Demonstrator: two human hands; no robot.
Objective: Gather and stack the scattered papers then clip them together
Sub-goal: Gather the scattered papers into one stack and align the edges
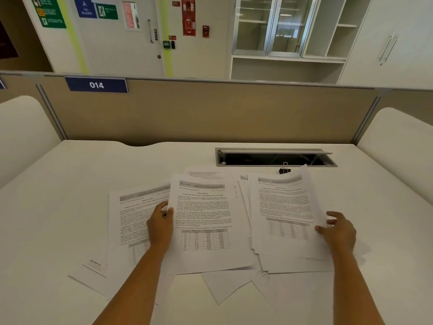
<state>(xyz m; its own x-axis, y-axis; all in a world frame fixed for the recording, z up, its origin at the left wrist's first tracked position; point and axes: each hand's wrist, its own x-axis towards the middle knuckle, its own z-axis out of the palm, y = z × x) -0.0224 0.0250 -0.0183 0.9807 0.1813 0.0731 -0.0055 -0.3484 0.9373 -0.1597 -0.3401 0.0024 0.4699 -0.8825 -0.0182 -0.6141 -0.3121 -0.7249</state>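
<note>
Printed white papers lie scattered across the white desk [70,184]. My left hand [160,225] pinches the left edge of a middle sheet [206,221] with text and a table, lifting it slightly. My right hand [337,231] rests with fingers spread on the right edge of a loose pile of papers [283,214]. Another printed sheet [131,214] lies left of my left hand, and blank sheets [225,287] stick out near the front. A black binder clip [284,169] sits behind the right pile, apart from both hands.
An open cable tray [274,158] is recessed in the desk just behind the clip. A tan partition [210,113] with a blue "014" label closes the far side. White rounded dividers stand at the left and right edges.
</note>
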